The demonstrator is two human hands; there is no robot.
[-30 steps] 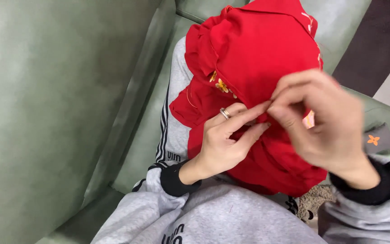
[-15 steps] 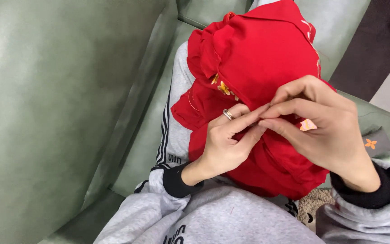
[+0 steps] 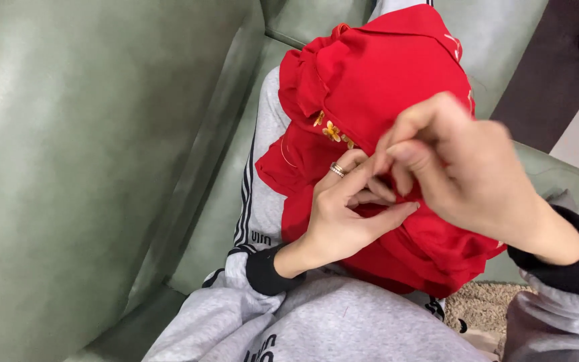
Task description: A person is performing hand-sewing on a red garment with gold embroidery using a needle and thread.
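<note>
Pinching the bunched red fabric garment between both hands, mid-stitch, it seems.
Left hand fingers clamp cloth; right hand fingertips close together just above; next needs a careful pull.

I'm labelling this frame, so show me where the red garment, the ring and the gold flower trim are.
red garment (image 3: 383, 60), head view, on the upper fold of the cloth.
ring (image 3: 337, 169), head view, on the band round a left-hand finger.
gold flower trim (image 3: 332, 131), head view, on the middle flower.
</note>
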